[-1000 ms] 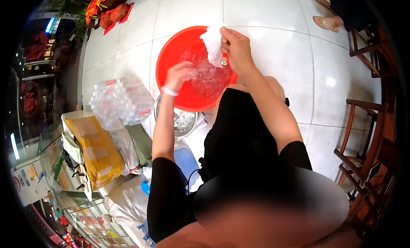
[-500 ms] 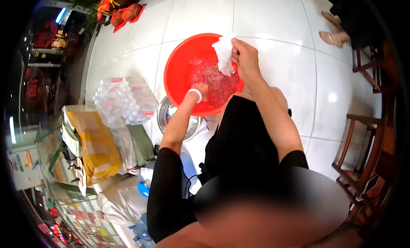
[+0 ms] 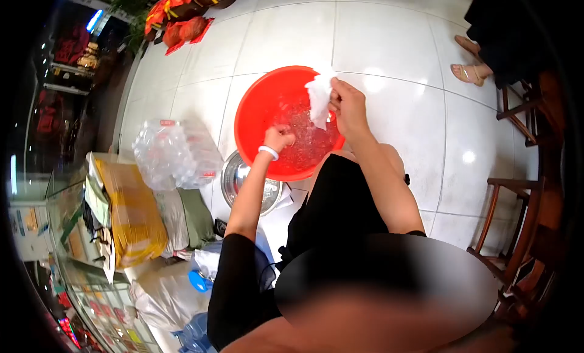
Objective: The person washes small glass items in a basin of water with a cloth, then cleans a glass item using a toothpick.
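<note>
A large red plastic basin (image 3: 251, 103) stands on the floor in front of my knees, with water and clear glittering pieces inside that I cannot make out. My left hand (image 3: 279, 138), a white bracelet on its wrist, is over the near left part of the basin. Its fingers are curled closed; what they hold, if anything, is hidden. Above the basin's right side, my right hand (image 3: 350, 107) pinches a thin white cloth (image 3: 319, 97) by its upper end. The cloth hangs limp over the basin.
A metal bowl (image 3: 230, 181) stands partly behind my left forearm. Left of it are a shrink-wrapped pack of bottles (image 3: 173, 152) and a taped carton (image 3: 131, 213). Wooden chairs (image 3: 508, 225) line the right side, near another person's sandalled foot (image 3: 469, 74).
The scene sits lower in view as the camera tilts up. My left hand has shifted slightly left and forward within the basin, fingers curled. My right hand keeps hold of the white cloth.
</note>
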A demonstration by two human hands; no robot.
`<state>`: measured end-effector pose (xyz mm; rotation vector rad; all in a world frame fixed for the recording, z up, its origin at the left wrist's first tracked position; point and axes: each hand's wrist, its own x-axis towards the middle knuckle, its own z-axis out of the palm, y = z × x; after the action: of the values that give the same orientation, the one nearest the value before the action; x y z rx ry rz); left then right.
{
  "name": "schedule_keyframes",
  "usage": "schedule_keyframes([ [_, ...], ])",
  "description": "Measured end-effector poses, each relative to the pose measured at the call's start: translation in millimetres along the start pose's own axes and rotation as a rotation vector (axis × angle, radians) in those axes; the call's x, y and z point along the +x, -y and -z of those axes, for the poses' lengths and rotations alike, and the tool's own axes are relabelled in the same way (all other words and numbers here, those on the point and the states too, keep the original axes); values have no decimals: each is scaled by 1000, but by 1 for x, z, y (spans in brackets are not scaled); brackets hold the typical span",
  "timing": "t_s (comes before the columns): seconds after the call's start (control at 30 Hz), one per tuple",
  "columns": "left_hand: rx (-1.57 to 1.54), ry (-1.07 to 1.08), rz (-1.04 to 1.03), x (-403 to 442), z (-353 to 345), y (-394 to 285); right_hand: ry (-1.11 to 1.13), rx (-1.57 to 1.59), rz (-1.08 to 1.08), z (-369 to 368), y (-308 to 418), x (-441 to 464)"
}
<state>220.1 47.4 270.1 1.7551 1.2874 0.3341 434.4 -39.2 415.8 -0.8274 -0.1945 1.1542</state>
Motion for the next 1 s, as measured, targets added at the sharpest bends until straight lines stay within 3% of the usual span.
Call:
schedule_keyframes([
  [0.07, -675, 264, -172, -4, 19, -24, -22, -61, 38, -1, -4, -6],
  [0.1, -1013, 93, 119, -21, 20, -64, -10, -55, 45, -1, -2, -6],
  [0.13, -1011, 77, 102, -27, 26, -77, 8, -45, 67, -2, 2, -1],
  [0.2, -1306, 290, 85, -36, 38, -93, 21, -22, 48, 0, -1, 4],
  [0.27, -1298, 312, 74, -42, 39, -101, 24, -9, 29, 3, -1, 2],
  [0.37, -1616, 475, 207, -47, 38, -102, 27, -8, 38, 2, 1, -1],
  [0.8, -1744, 643, 292, -65, 38, -117, 58, -34, 7, 2, 0, 1],
  [0.9, -1637, 508, 323, -69, 43, -129, 46, -33, 9, -1, 1, 1],
  [1.0, -1533, 536, 187, -65, 59, -128, 48, -52, 17, 1, 2, -2],
])
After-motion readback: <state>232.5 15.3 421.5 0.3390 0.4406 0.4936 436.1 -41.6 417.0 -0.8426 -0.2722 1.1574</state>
